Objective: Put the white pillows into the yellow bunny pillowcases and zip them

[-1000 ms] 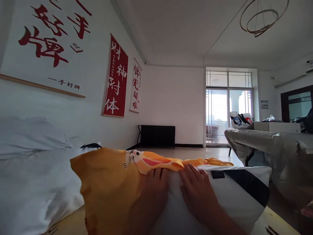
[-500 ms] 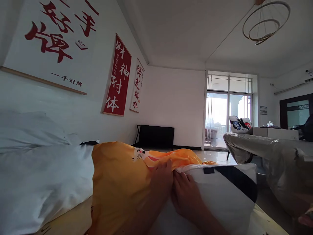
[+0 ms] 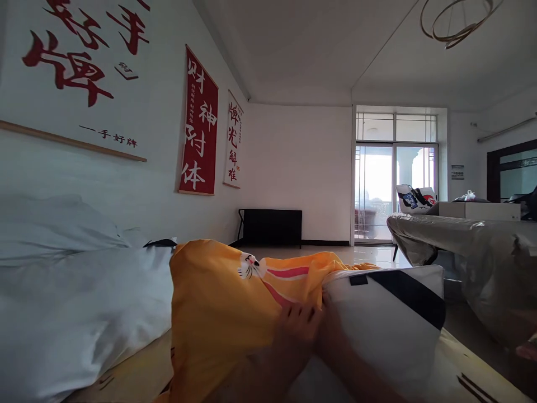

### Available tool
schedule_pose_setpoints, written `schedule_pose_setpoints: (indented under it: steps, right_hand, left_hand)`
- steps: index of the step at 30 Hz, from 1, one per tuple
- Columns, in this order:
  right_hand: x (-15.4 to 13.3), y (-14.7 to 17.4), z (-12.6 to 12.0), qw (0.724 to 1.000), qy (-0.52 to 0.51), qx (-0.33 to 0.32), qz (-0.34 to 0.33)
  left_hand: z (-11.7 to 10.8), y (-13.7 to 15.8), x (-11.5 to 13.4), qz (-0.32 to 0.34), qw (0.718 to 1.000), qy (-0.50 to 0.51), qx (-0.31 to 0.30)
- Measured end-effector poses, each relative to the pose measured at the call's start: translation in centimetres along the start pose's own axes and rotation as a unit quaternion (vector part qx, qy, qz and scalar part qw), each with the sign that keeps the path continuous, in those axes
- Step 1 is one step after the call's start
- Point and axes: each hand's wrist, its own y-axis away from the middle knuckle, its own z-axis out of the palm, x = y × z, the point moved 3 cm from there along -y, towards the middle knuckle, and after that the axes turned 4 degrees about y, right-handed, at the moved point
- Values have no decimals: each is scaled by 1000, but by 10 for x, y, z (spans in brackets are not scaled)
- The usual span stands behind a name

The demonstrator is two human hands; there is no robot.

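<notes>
An orange pillowcase (image 3: 210, 296) with a printed rabbit face and pink ears covers the left part of a white pillow (image 3: 377, 319). The pillow's right end, with a black band and a small black tag, shows uncovered. My left hand (image 3: 296, 330) is closed on the case's open edge, its fingers bent over the orange cloth. Close against it on the right, my right hand (image 3: 333, 330) reaches to the same edge. Its fingers are hidden by the cloth and the left hand, so I cannot see their grip.
Several white pillows (image 3: 84, 302) are heaped at the left on the pale yellow surface (image 3: 138, 364). Beyond stands a low black bench (image 3: 272, 228) by the wall. A plastic-wrapped piece of furniture (image 3: 474, 240) is at the right, and part of another person's hand (image 3: 527, 350) appears at the right edge.
The orange case's edge has moved right over the pillow, with more of the rabbit's ears spread out. Both hands have shifted right and slightly down. The camera view has tilted slightly.
</notes>
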Motion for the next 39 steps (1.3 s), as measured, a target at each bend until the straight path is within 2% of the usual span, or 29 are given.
schedule_pose_setpoints:
  steps: [3,7,9,12,15,18,21,22,24,26,27,29,31,32,33,36,39]
  right_hand:
    - [7,15,-22,999,-39,3,-21]
    - [31,36,-72,979,-198,-11,-39]
    - [49,35,-98,966,-257,36,-4]
    - [74,12,-123,969,-201,124,70]
    - [85,-28,-120,986,-100,100,83]
    - [85,-59,-97,991,-102,-3,85]
    - [80,-64,-70,978,-125,-123,109]
    - [79,-60,-64,975,-122,-144,115]
    - [79,-51,-59,977,-107,-132,126]
    - [83,-43,-63,984,-94,-70,133]
    - [85,-40,-66,986,-89,-31,135]
    - [90,-36,-72,989,-75,40,124]
    - [93,-34,-76,988,-63,93,110]
    - [95,-33,-77,986,-59,113,107]
    - [96,-33,-77,984,-56,132,104]
    - [99,-35,-73,978,-43,173,106]
    - [103,-41,-68,980,-27,158,121]
  left_hand:
    - [-6,-5,0,-35,998,50,28]
    - [-11,-9,7,-74,988,95,100]
    - [-11,-10,14,-66,986,108,106]
    - [-14,-10,25,-54,984,119,121]
    - [-19,-8,33,-30,983,124,131]
    - [-21,0,38,1,981,150,125]
    - [-21,11,41,25,975,185,122]
    - [-22,14,42,32,974,190,116]
    - [-26,17,44,43,976,194,87]
    - [-36,14,40,57,976,202,50]
    - [-46,11,34,63,975,208,49]
    - [-71,2,11,80,972,207,83]
    - [-99,-10,-26,78,976,164,120]
    - [-111,-16,-48,56,985,121,109]
    - [-120,-22,-70,26,994,64,83]
    - [-130,-32,-127,-54,994,-38,-81]
    - [-118,-22,-152,-87,969,-18,-230]
